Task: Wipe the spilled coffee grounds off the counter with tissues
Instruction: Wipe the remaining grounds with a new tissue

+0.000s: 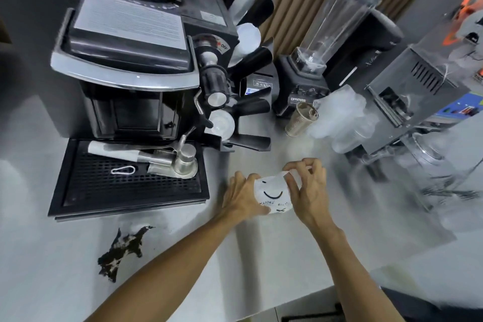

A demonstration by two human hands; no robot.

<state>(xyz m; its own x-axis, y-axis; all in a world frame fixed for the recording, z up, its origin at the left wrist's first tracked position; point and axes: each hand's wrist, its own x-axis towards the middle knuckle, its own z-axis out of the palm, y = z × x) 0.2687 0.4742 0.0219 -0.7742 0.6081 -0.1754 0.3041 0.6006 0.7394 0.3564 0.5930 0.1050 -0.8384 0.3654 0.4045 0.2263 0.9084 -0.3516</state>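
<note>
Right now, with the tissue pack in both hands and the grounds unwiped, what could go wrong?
The coffee grounds lie near the left forearm; drawing it back could smear them. They sit in front of the drip tray; a wipe toward it may push grounds underneath. The right hand pinches the tissue pack opening; a hard tug might tear it.

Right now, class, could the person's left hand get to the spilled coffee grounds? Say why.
Probably yes. The left hand grips the tissue pack, so it would need freeing first. The coffee grounds lie on the open counter to its left, nearer the person, with nothing between.
</note>
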